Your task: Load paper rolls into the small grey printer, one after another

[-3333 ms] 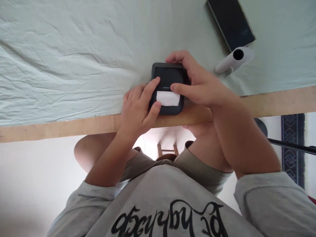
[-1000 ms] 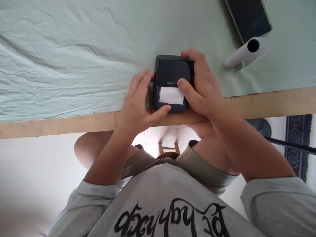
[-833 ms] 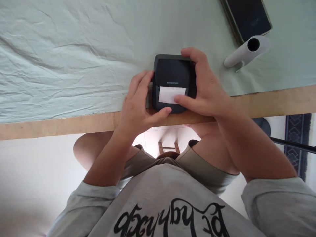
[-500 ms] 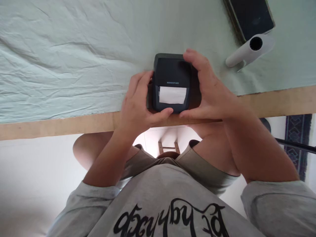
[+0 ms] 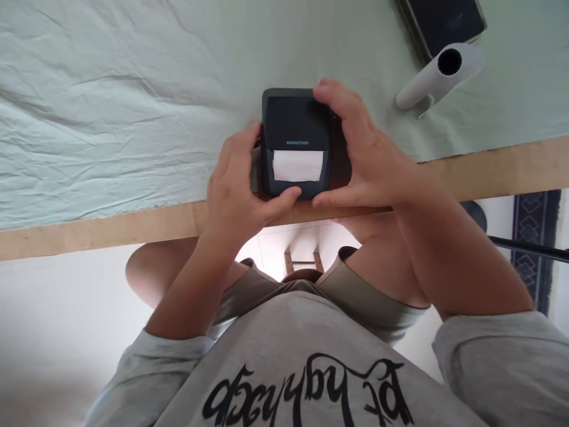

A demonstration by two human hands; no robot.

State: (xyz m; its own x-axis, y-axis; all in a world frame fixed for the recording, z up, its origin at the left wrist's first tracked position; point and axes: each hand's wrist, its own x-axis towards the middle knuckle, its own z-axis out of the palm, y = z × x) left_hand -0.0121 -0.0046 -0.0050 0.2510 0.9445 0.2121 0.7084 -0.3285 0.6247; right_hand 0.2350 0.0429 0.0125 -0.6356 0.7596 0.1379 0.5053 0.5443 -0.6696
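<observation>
A dark label printer (image 5: 297, 121) with a small brand name on its lid stands near the table's front edge. A white paper label (image 5: 297, 165) shows in the lower part of its top face. My left hand (image 5: 237, 184) grips the printer's left side, its thumb along the front edge and its fingertips partly hidden beside the casing. On the other side my right hand (image 5: 367, 151) holds the printer between forefinger at the far right corner and thumb at the near right corner. A dark gap lies between my right palm and the casing.
A pale green cloth (image 5: 133, 107) with creases covers the table. At the back right lies a dark flat phone-like object (image 5: 447, 24), with a white tube-shaped object (image 5: 422, 89) beside it. The bare wooden table edge (image 5: 111, 228) runs just above my legs.
The printer and both hands appear a little further left and higher in view, as do the objects at the right, so mostly the camera has shifted. The hold on the printer looks the same.
</observation>
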